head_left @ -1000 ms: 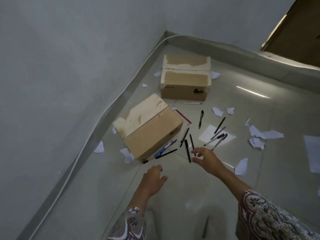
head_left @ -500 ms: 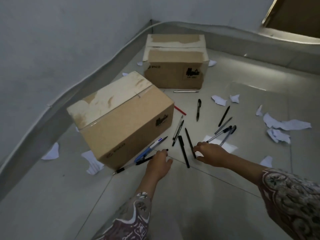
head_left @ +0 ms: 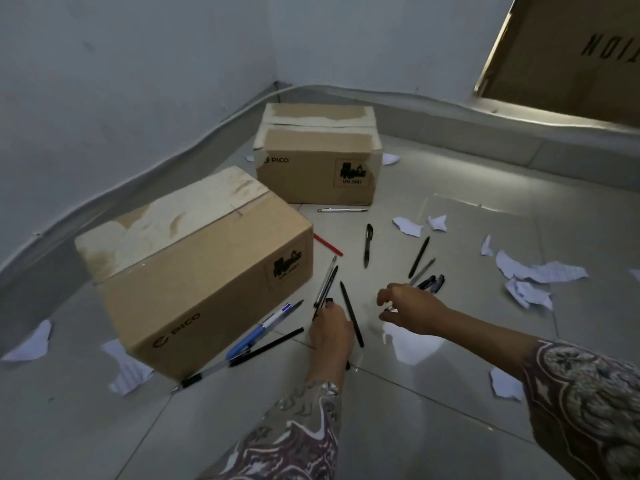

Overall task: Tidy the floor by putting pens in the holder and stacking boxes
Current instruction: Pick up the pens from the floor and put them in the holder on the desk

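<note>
Two brown cardboard boxes stand apart on the tiled floor: the near box [head_left: 194, 271] at the left and the far box [head_left: 318, 161] in the corner. Several pens lie scattered between them and me, among them a blue-and-white pen [head_left: 263, 327], a red pen [head_left: 327, 244] and a long black pen [head_left: 351, 313]. My left hand [head_left: 330, 332] grips a thick black pen [head_left: 328, 301] whose ends stick out above and below my fingers. My right hand [head_left: 412, 310] hovers just over the floor, fingers loosely curved and holding nothing, beside a cluster of dark pens [head_left: 431, 283]. No pen holder is in view.
Torn white paper scraps [head_left: 526, 271] litter the floor on the right and beside the near box. Grey walls meet in the corner behind the boxes. A large cardboard sheet [head_left: 571, 53] leans at the upper right.
My head has come lower and closer to the floor. My left hand has shifted right from the pens by the near box onto the thick black pen. My right hand has lifted slightly.
</note>
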